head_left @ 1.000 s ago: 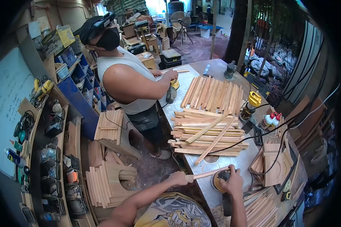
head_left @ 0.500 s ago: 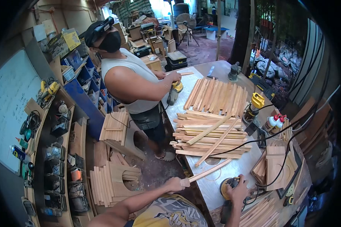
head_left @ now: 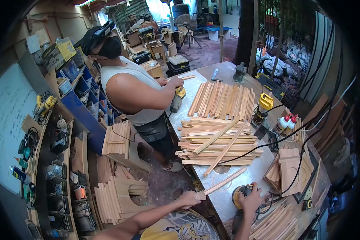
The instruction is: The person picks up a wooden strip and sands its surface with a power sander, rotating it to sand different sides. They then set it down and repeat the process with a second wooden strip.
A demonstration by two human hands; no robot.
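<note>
My left hand (head_left: 189, 199) is closed around one end of a thin wooden strip (head_left: 225, 182), whose other end reaches over the pale, shiny tabletop (head_left: 219, 208). On the right, my right hand (head_left: 250, 200) grips the top of a yellow-and-black power sander (head_left: 238, 197), which sits upright on the table beside the strip. A gap shows between strip and sander. Just beyond lies a loose pile of wooden strips (head_left: 216, 140), two of them laid crosswise on top. Behind the pile, more strips (head_left: 222, 99) form a neat side-by-side row.
Across the table a person in a sleeveless top (head_left: 138, 88) works with another sander (head_left: 178, 98) and a strip. A black cable (head_left: 286, 138) hangs over the table. Glue bottles (head_left: 285, 123), a yellow-topped router (head_left: 264, 106) and wooden panels (head_left: 291, 168) stand right.
The whole view has shifted slightly left. Both my hands keep their grips, with the strip and the sander in nearly the same places.
</note>
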